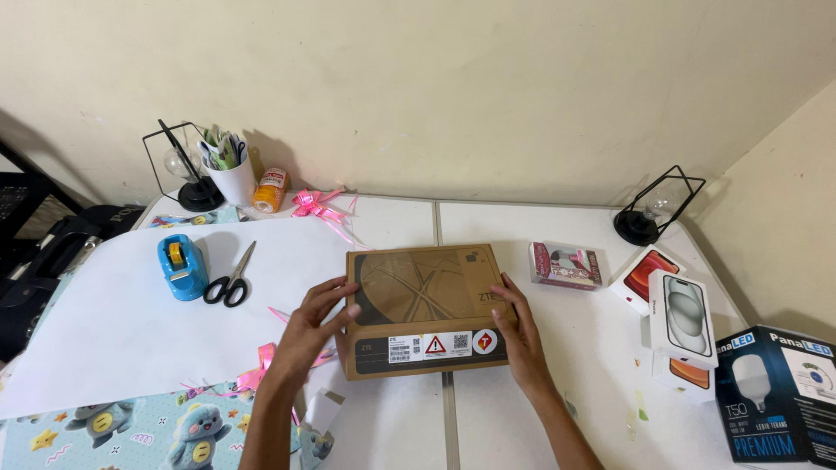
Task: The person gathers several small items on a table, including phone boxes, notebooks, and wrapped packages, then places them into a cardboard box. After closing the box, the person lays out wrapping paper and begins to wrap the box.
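Note:
A flat brown cardboard box (424, 292) with stickers on its near side lies in the middle of the white table (592, 348). My left hand (312, 326) grips its left edge, fingers spread over the top corner. My right hand (520, 331) holds the right edge, fingers laid along the side. The box's left part overlaps the corner of a large white paper sheet (131, 305).
On the sheet sit a blue tape dispenser (182, 266) and black scissors (231, 280). Pink ribbon bows (315, 204) lie behind and near my left wrist. A white cup, wire lamps, phone boxes (684, 313), a small pink box (566, 265) and a bulb box (779, 392) stand around.

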